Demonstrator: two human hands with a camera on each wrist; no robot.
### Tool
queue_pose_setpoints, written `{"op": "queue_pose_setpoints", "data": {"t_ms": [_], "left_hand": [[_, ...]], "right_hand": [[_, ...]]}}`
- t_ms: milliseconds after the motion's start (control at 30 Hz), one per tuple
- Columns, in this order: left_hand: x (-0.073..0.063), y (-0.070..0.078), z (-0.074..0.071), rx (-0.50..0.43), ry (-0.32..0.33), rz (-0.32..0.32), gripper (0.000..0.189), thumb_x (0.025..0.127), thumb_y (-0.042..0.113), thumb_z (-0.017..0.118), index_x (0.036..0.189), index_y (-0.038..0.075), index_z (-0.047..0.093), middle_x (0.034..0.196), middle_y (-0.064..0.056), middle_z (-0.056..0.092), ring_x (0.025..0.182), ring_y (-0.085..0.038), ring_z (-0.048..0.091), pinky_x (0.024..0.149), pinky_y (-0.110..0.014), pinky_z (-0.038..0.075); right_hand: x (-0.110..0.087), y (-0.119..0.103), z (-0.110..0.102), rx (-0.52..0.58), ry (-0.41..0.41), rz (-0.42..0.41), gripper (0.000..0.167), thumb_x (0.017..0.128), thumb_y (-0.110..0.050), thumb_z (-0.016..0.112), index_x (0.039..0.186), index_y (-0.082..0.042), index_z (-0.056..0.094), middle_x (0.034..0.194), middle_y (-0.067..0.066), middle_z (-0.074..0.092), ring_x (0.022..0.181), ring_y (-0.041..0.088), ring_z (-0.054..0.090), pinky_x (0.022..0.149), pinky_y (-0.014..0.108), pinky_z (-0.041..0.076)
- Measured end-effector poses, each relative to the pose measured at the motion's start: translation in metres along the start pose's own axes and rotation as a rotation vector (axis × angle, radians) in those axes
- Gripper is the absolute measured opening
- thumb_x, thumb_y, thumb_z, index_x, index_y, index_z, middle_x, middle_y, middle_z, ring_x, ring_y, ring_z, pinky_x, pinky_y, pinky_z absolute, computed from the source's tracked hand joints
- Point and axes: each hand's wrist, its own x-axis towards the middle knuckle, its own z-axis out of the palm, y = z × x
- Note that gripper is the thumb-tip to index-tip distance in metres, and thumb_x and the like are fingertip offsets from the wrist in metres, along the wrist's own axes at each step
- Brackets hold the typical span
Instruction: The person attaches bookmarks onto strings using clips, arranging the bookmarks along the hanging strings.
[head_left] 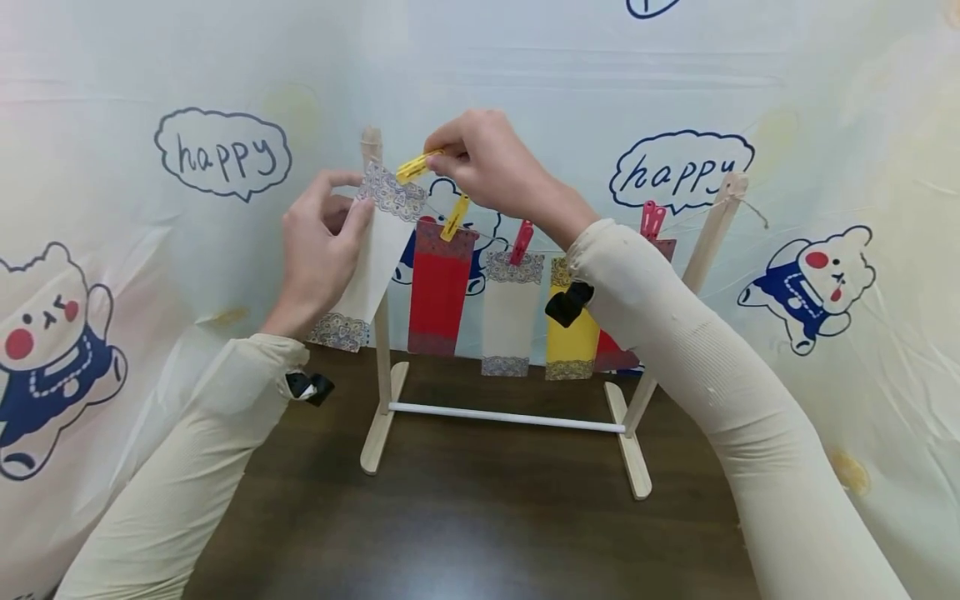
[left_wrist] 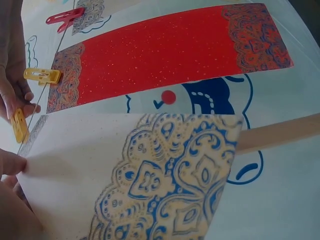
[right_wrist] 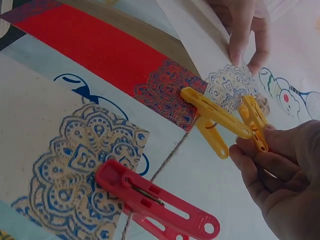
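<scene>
My left hand [head_left: 322, 242] pinches a white paper strip [head_left: 375, 267] with blue-and-tan lace patterned ends, thumb in front, near its upper end. The strip hangs tilted in front of the stand's left post. Between thumb and fingers, my right hand [head_left: 495, 162] holds a yellow clothespin [right_wrist: 256, 120] at the strip's patterned top edge, by the twine [right_wrist: 170, 157]. Whether its jaws grip the paper cannot be told. Just right of it, a second yellow clothespin [head_left: 455, 218] fastens a red strip [head_left: 441, 287] to the twine.
A wooden stand with a right post [head_left: 716, 225] and a white crossbar [head_left: 506, 417] stands on the dark table [head_left: 480, 533]. Farther along hang a cream strip [head_left: 513, 317] under a red clothespin [head_left: 521, 243] and a yellow strip [head_left: 568, 333]. My right forearm partly hides another red strip [head_left: 615, 354].
</scene>
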Motion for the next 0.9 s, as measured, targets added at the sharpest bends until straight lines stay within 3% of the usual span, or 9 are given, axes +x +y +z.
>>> {"op": "queue_pose_setpoints", "data": {"t_ms": [167,300,600,900], "left_hand": [[-0.0009,-0.0035,-0.0014,-0.033,-0.012,-0.009,0.027,0.099,0.019,0.062,0.124,0.009,0.063,0.093,-0.017,0.074,0.07,-0.012,0.067,0.063,-0.02,0.052],[-0.0008,-0.0052,-0.0032,-0.055,-0.009,0.001,0.027,0.099,0.02,0.062,0.123,0.009,0.063,0.092,-0.017,0.073,0.07,-0.013,0.067,0.064,-0.021,0.052],[-0.0035,-0.0091,-0.0041,-0.065,-0.02,-0.012,0.026,0.1,0.023,0.06,0.123,0.011,0.062,0.092,-0.013,0.073,0.073,-0.015,0.068,0.065,-0.023,0.054],[-0.0025,-0.0099,-0.0041,-0.074,-0.015,0.007,0.027,0.1,0.023,0.06,0.123,0.01,0.062,0.088,-0.011,0.073,0.067,-0.017,0.066,0.061,-0.025,0.054]], "right_hand": [[0.0052,-0.0004,0.0017,-0.001,-0.031,-0.015,0.026,0.102,-0.015,0.057,0.119,-0.002,0.071,0.11,0.008,0.073,0.076,0.008,0.062,0.065,0.02,0.048],[0.008,-0.0001,0.0,0.016,-0.061,0.005,0.027,0.102,-0.017,0.057,0.121,-0.002,0.07,0.113,0.008,0.073,0.083,0.006,0.065,0.07,0.019,0.05],[0.0098,0.0051,0.0028,0.166,-0.099,0.038,0.025,0.1,-0.019,0.061,0.116,-0.004,0.073,0.095,0.004,0.072,0.079,0.012,0.062,0.069,0.025,0.047],[0.011,0.0077,0.0025,0.219,-0.13,0.051,0.025,0.1,-0.021,0.061,0.115,-0.005,0.073,0.096,0.005,0.073,0.084,0.013,0.062,0.071,0.027,0.046]]}}
